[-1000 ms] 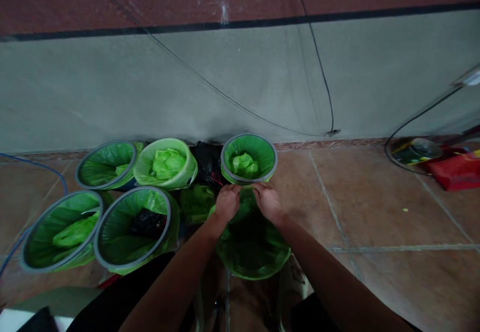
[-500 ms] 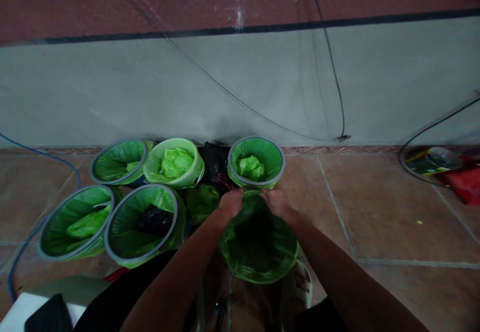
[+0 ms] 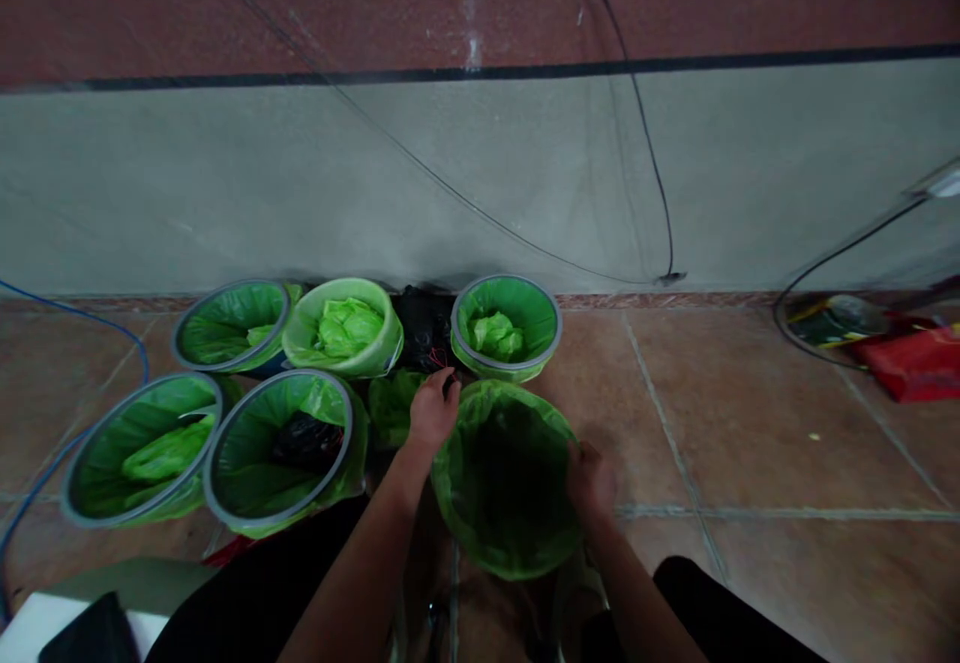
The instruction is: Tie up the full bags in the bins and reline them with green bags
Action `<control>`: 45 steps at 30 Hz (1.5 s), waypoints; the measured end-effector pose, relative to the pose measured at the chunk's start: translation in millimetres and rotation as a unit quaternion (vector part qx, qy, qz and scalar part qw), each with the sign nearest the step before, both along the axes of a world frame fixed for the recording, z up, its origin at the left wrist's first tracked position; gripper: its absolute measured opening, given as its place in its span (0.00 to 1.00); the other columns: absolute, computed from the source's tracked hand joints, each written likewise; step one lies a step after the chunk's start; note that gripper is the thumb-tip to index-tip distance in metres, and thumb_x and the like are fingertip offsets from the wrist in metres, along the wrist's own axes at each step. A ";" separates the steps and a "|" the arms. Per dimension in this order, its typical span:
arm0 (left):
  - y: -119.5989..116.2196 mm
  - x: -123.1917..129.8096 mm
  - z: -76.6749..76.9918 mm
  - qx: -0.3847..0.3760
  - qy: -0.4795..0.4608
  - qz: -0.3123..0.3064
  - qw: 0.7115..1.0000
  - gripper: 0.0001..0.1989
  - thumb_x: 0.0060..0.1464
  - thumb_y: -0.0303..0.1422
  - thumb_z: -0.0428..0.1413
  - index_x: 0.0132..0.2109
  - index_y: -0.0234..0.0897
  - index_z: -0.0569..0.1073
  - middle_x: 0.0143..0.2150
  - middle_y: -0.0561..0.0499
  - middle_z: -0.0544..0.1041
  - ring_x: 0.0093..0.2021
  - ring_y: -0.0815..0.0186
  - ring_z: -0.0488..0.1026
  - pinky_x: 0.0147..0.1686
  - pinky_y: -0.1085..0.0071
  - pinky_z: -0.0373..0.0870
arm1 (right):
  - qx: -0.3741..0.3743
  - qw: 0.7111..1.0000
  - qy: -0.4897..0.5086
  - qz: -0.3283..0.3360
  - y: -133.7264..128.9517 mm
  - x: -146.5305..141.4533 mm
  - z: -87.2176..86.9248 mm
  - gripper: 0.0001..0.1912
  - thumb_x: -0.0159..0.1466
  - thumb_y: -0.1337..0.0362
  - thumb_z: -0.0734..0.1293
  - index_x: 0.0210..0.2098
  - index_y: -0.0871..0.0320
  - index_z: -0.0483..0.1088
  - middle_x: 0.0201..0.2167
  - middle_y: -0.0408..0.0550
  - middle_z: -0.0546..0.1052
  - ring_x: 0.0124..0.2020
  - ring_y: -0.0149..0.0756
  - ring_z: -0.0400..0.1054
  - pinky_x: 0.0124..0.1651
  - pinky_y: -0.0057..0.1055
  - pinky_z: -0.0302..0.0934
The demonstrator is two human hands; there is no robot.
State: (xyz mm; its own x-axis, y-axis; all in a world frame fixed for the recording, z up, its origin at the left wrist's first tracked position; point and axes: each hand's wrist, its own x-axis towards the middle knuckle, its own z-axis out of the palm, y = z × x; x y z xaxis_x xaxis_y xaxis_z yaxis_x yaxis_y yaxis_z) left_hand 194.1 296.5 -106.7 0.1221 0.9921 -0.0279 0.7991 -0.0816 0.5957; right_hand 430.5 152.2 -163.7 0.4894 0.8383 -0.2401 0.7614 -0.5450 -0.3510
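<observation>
Between my legs stands a trash bin [image 3: 517, 563] with a green bag folded over its rim; its inside is dark. My right hand [image 3: 592, 480] is closed on the right side of that rim, with the fingertips partly hidden. My left hand [image 3: 435, 410] is just off the upper left of the rim, its fingers curved and apart, with nothing visible in them. Right behind the bin stands another bin [image 3: 551, 328] with a grey ring around its rim and a crumpled green bag inside.
To the left stand several lined bins [image 3: 346, 423], some holding green bags, one a black bundle. A black bag [image 3: 426, 318] lies against the wall [image 3: 375, 193]. Cables hang there. A red bag [image 3: 911, 358] lies at right; a white surface with a dark object is at lower left.
My hands were together at the bin's far rim. The left has come off to the left, and the right has moved along the rim to its right side.
</observation>
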 end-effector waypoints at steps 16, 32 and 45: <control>5.3 34.9 -16.3 -0.076 0.103 -0.110 0.986 0.15 0.66 0.38 0.48 0.49 0.41 0.77 0.44 0.47 0.82 0.43 0.64 0.78 0.44 0.71 0.70 | 0.017 0.956 0.074 0.283 127.3 -33.0 32.3 0.18 0.71 0.62 0.56 0.51 0.57 0.73 0.48 0.52 0.79 0.49 0.40 0.74 0.53 0.32 0.63; -1.5 7.5 -34.1 -0.096 0.059 -0.143 0.983 0.17 0.58 0.30 0.56 0.55 0.37 0.71 0.49 0.44 0.79 0.50 0.60 0.76 0.52 0.68 0.69 | -0.020 0.924 0.057 0.377 124.7 -7.0 13.0 0.18 0.69 0.66 0.58 0.53 0.56 0.73 0.44 0.53 0.81 0.47 0.40 0.75 0.47 0.28 0.63; -11.8 3.0 -21.9 -0.107 0.040 -0.096 0.989 0.41 0.49 0.45 0.63 0.65 0.32 0.61 0.62 0.36 0.70 0.61 0.50 0.68 0.60 0.60 0.63 | -0.036 0.950 0.080 0.299 116.8 -1.8 33.6 0.28 0.66 0.62 0.64 0.63 0.66 0.62 0.53 0.61 0.75 0.54 0.46 0.71 0.57 0.35 0.62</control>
State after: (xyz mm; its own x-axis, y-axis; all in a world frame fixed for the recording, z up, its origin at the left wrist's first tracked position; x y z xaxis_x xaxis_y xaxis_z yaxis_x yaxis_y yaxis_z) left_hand 197.2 284.8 -128.6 0.2975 0.9209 -0.2521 0.8261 -0.1159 0.5514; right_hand 428.6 269.1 -130.1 -0.1160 0.9339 -0.3380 0.8829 -0.0590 -0.4659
